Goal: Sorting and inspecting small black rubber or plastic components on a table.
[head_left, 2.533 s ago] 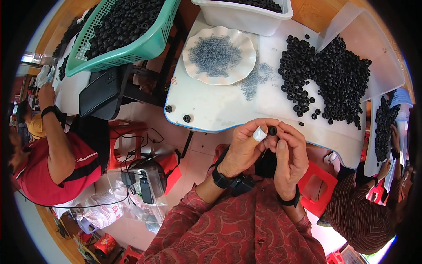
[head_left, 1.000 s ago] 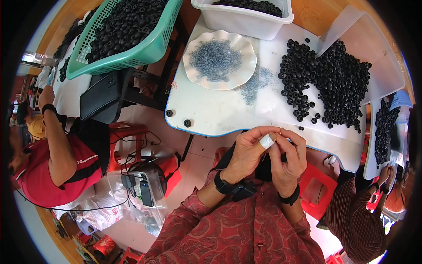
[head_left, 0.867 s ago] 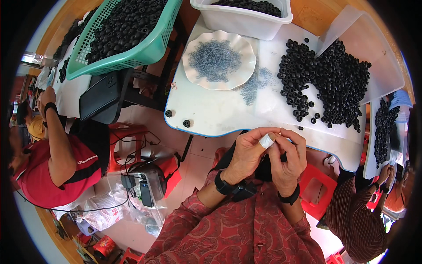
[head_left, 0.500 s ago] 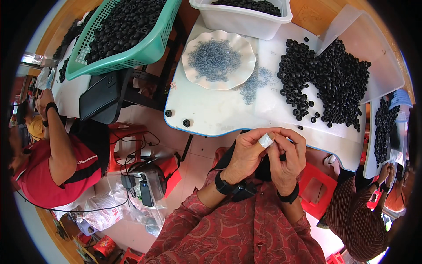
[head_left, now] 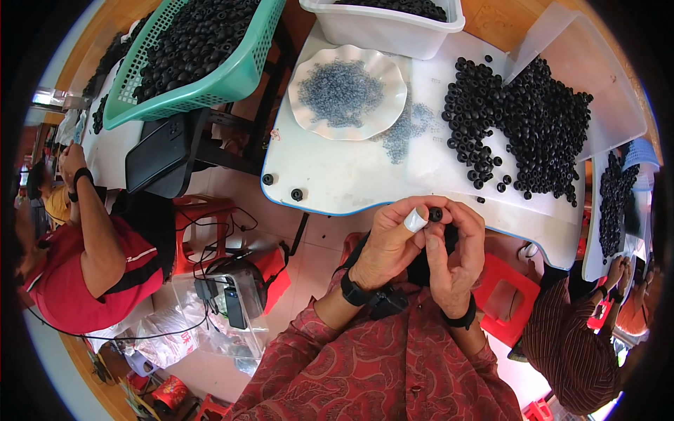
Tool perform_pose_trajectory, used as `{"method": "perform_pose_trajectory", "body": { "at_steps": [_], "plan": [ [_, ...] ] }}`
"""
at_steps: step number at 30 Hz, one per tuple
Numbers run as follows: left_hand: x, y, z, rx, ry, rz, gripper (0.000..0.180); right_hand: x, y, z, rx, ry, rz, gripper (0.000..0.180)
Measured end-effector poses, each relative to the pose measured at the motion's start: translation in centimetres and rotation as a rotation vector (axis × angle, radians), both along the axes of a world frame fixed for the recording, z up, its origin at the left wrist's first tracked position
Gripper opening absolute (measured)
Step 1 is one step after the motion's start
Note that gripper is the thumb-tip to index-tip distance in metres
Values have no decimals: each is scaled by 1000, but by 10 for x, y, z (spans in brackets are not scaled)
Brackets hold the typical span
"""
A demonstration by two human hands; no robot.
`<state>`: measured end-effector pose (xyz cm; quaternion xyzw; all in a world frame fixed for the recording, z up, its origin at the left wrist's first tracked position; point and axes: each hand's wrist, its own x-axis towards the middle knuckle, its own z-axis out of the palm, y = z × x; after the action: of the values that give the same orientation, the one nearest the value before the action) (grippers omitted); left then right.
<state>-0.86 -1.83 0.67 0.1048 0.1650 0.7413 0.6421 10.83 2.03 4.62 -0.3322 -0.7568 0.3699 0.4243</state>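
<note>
The person's left hand and right hand meet just off the near edge of a white, blue-edged bench. Between their fingertips is a small round black bead, its hole facing up. The left grip pinches it from one side, a white wrap around that thumb; the right grip pinches from the other, fingers curled. Whether the fingertips also hold something smaller is too fine to tell.

On the bench, a scalloped white plate carries a heap of small clear bluish pieces, some spilled beside it. To the right, a spread of black beads reaches into a tipped clear bin. Two loose beads lie near the bench's left corner, apart from each other.
</note>
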Motion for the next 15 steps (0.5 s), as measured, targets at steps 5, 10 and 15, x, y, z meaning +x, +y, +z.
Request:
{"method": "perform_pose_trajectory", "body": {
  "at_steps": [5, 10, 15],
  "plan": [
    [-1, -2, 4, 14, 18, 6, 31, -6, -4, 12, -128, -33, 53, 56],
    [0, -3, 13, 6, 50, -11, 20, -11, -7, 12, -204, -36, 63, 61],
    [0, -2, 9, 73, 17, -31, 25, -10, -9, 11, -212, 15, 42, 59]
  ]
}}
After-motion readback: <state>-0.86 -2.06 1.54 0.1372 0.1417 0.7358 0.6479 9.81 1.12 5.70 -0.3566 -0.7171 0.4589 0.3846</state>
